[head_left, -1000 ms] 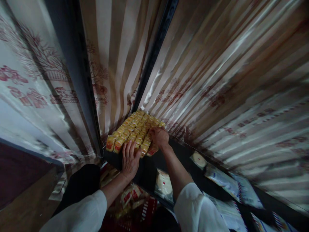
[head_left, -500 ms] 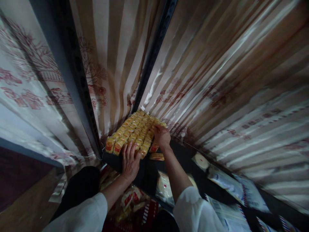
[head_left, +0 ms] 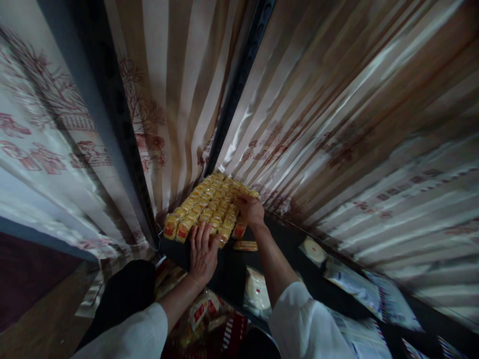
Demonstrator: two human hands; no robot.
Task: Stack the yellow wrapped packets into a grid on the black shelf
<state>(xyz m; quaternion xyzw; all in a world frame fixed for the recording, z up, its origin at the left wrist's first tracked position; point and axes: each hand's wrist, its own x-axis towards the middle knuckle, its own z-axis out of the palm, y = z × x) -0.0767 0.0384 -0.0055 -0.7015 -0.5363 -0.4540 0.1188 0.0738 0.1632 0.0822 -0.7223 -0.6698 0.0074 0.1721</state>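
Note:
Rows of small yellow wrapped packets (head_left: 204,199) stand packed together in the corner of a black shelf (head_left: 228,271). My left hand (head_left: 204,252) rests with fingers stretched out against the front of the rows. At the right side of the block, my right hand (head_left: 252,209) has its fingers bent in over the packets; the fingertips are dim, and whether they grip one is hidden. Just below that hand, a yellow packet with a red label (head_left: 239,229) stands at the end of a row. A flat packet (head_left: 245,246) lies on the shelf in front of it.
Round white items in clear wrap (head_left: 257,291) and blue-white bags (head_left: 354,281) lie along the shelf to the right. Below the shelf edge is a red container (head_left: 234,331) with wrapped goods. Dark metal posts (head_left: 239,89) and striped curtains (head_left: 318,124) enclose the corner.
The view has shifted very slightly. Both hands stay nearly in place at the packets, with the right fingers a touch lower.

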